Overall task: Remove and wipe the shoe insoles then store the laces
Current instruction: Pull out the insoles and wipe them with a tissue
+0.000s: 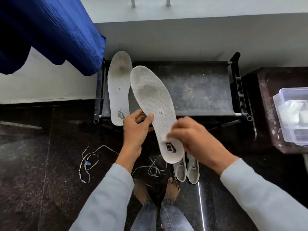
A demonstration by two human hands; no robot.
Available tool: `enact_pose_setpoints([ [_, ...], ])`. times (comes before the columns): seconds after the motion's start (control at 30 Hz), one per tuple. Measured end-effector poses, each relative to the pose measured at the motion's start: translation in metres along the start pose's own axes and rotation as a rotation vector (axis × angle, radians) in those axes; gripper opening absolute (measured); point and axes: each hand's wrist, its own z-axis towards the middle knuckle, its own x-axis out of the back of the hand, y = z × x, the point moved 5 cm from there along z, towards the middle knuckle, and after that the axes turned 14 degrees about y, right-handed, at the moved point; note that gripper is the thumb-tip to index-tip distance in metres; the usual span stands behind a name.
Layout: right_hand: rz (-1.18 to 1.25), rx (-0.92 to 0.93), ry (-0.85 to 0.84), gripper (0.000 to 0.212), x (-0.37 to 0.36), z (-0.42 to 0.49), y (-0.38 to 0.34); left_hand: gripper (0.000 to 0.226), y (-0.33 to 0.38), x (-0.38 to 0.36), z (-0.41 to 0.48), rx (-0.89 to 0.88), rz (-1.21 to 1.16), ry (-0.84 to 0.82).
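My left hand (135, 129) grips a grey-white insole (150, 97) by its left edge and holds it up, heel end toward me. My right hand (194, 135) presses a small white wipe (164, 138) onto the heel part, just above the printed logo; the hand is blurred. A second insole (118, 84) lies flat on the left end of the black rack (196, 87). Two white laces (86, 162) (154, 167) lie loose on the dark floor. The pair of white and black shoes (186, 169) stands on the floor below the held insole.
A clear plastic box (283, 117) with white wipes sits on a dark stone block (266, 90) at the right. A blue curtain (50, 30) hangs at the upper left. My bare feet (158, 189) stand behind the shoes. A white wall runs behind the rack.
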Motion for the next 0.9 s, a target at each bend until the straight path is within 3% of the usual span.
enact_pose_setpoints([
  [0.1,0.032,0.000,-0.284,0.042,-0.005,-0.026,-0.001,0.016,0.000,0.003,0.003,-0.032,0.068,-0.003],
  [0.13,0.080,0.004,-0.229,0.037,0.000,-0.023,-0.001,0.018,-0.001,0.003,0.004,-0.045,0.099,-0.009],
  [0.27,0.194,-0.080,0.336,0.015,0.028,0.024,0.004,0.024,-0.004,-0.001,-0.004,-0.057,0.155,-0.076],
  [0.43,0.025,-0.042,0.364,0.011,0.006,0.066,0.028,0.025,-0.007,0.000,-0.015,-0.057,0.178,-0.166],
  [0.6,-0.091,-0.234,0.672,0.014,0.031,0.075,0.056,0.026,-0.012,0.006,-0.010,-0.049,0.222,-0.167],
  [0.63,-0.066,-0.167,0.650,0.013,0.029,0.071,0.047,0.025,-0.013,0.007,-0.009,-0.050,0.230,-0.163],
  [0.73,-0.015,0.053,0.364,0.010,0.001,0.053,0.021,0.026,-0.013,0.009,-0.007,-0.056,0.262,-0.174],
  [0.8,-0.003,-0.095,0.392,0.019,-0.003,0.052,0.035,0.027,-0.013,0.011,-0.005,-0.078,0.306,-0.195],
  [0.9,-0.014,-0.430,0.698,0.017,0.022,0.052,0.059,0.025,-0.008,0.019,0.001,-0.090,0.317,-0.161],
])
